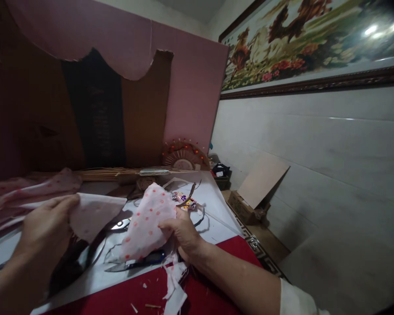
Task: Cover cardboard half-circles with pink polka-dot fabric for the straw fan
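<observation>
My left hand pinches a pale pink triangular piece of cloth by its left edge. Between thumb and fingers, my right hand grips a white cloth piece with red-orange dots, holding it up over the table. Below that dotted piece lie scissors with dark blue handles, partly covered by it. A second shiny metal tool shows between the two cloths. Frayed white cloth scraps hang or lie under my right hand; which, I cannot tell.
Dotted pink fabric is heaped at the left. A fan-shaped piece with pins stands at the back, before a large pink and brown cardboard panel. Red cloth covers the near table edge; a cardboard box sits beyond, right.
</observation>
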`<state>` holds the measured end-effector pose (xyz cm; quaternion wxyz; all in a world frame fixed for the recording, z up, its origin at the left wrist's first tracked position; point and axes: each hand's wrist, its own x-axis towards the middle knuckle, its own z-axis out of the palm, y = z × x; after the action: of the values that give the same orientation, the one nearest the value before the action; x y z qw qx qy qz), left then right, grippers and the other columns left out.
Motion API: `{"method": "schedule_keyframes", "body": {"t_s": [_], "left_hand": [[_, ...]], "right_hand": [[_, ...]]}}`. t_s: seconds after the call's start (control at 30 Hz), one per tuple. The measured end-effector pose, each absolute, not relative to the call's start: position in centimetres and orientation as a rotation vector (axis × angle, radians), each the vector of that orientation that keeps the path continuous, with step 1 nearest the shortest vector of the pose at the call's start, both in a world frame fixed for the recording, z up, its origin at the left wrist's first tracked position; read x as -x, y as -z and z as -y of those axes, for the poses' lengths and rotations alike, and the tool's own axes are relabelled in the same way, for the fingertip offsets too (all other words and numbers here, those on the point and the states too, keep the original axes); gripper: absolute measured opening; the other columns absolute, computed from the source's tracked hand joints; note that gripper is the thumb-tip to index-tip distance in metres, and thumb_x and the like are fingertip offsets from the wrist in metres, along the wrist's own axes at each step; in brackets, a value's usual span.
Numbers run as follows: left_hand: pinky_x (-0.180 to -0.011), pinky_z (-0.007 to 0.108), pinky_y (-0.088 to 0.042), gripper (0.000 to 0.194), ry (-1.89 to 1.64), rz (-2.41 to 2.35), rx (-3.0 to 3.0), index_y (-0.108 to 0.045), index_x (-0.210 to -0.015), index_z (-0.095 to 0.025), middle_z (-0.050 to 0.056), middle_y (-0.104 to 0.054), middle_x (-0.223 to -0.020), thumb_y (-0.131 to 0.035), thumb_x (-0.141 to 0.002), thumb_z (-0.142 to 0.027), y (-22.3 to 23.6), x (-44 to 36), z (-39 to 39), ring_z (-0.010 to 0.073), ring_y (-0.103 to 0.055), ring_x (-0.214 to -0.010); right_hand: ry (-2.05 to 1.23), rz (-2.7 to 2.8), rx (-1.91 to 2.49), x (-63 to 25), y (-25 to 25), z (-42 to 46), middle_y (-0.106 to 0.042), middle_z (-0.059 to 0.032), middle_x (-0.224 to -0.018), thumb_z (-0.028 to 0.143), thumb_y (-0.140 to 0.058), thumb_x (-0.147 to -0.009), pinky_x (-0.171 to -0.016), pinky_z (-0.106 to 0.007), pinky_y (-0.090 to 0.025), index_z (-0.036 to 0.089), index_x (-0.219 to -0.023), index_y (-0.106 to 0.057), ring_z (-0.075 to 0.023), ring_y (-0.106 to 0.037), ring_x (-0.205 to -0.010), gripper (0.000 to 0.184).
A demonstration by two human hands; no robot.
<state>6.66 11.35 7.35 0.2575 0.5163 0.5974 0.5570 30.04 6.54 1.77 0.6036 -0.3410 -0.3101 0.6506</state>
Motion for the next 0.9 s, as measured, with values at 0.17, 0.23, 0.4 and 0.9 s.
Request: {"method": "schedule_keyframes", "body": {"t_s": [0.17, 0.23, 0.4, 0.9], "left_hand": [[-0.098, 0.038, -0.04, 0.063, -1.566, -1.695, -1.576, -0.057, -0.119, -0.022, 0.003, -0.055, -0.135, -0.065, -0.071, -0.062, -7.1, -9.5, -10.3, 0.0353, -0.039, -0.136], [-0.095, 0.034, -0.044, 0.063, -1.469, -1.404, -1.525, -0.061, -0.116, -0.023, 0.003, -0.064, -0.12, -0.07, -0.068, -0.063, -6.7, -10.9, -9.6, 0.0283, -0.055, -0.12], [-0.069, 0.029, -0.055, 0.055, -1.09, -1.01, -1.327, -0.066, -0.104, -0.018, 0.008, -0.074, -0.096, -0.08, -0.066, -0.053, -5.8, -12.9, -8.7, 0.0233, -0.068, -0.086], [-0.049, 0.017, -0.049, 0.046, -1.332, -1.042, -0.947, -0.074, -0.072, -0.015, 0.002, -0.068, -0.068, -0.094, -0.035, -0.032, -6.7, -12.8, -8.6, 0.0135, -0.059, -0.061]], "right_hand": [[-1.531, 0.776, 0.73, -30.0, -2.2, -6.1, -0.069, 0.0005, -0.073, 0.012, -0.063, -0.05, -0.062, -0.026, -0.047, 0.016, -0.09, -0.066, -0.0151, -0.06, -0.063, 0.04], [-1.516, 0.834, 0.736, -30.0, -2.3, -6.0, -0.07, 0.0004, -0.074, 0.012, -0.065, -0.051, -0.062, -0.025, -0.046, 0.015, -0.089, -0.067, -0.0147, -0.059, -0.064, 0.038], [-1.51, 0.983, 0.745, -29.9, -2.4, -5.6, -0.068, 0.0019, -0.076, 0.013, -0.069, -0.051, -0.066, -0.026, -0.045, 0.016, -0.097, -0.066, -0.014, -0.057, -0.065, 0.046], [-1.555, 1.078, 0.808, -29.9, -1.8, -5.4, -0.066, 0.0012, -0.077, 0.026, -0.077, -0.054, -0.064, -0.025, -0.043, 0.015, -0.095, -0.067, -0.0128, -0.055, -0.066, 0.044]]}}
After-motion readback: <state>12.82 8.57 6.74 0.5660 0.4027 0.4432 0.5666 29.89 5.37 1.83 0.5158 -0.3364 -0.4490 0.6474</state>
